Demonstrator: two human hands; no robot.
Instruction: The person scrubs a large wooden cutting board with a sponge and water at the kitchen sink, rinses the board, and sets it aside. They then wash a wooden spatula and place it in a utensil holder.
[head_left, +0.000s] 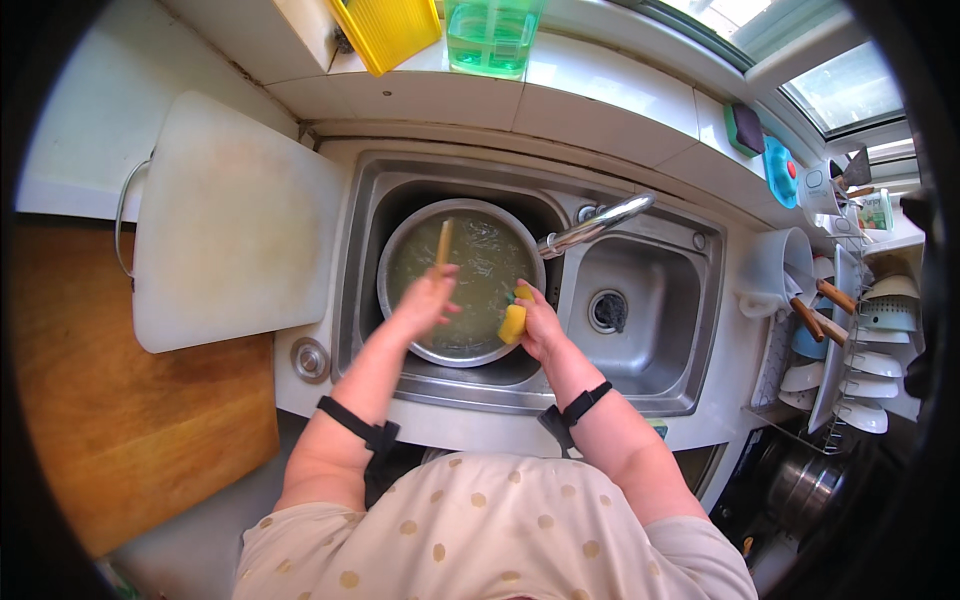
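A round metal basin (461, 352) of cloudy water stands in the larger bowl of a stainless steel double sink (472, 401). Over the basin's left part, my left hand (429, 298) grips a light wooden stick-like utensil (444, 244), which points away from me; its exact kind cannot be told. My right hand (538, 319), at the basin's right rim, holds a yellow sponge (513, 324). A bit of green shows beside the sponge. A chrome faucet (600, 225) reaches from the sink's back edge across to the right of the basin.
A white cutting board (232, 232) with a metal handle lies left of the sink, over a wooden surface (150, 405). The smaller sink bowl (637, 300) has a drain strainer. Behind are a green liquid bottle (491, 45) and a yellow ridged item (397, 30). A dish rack with bowls (874, 364) stands right.
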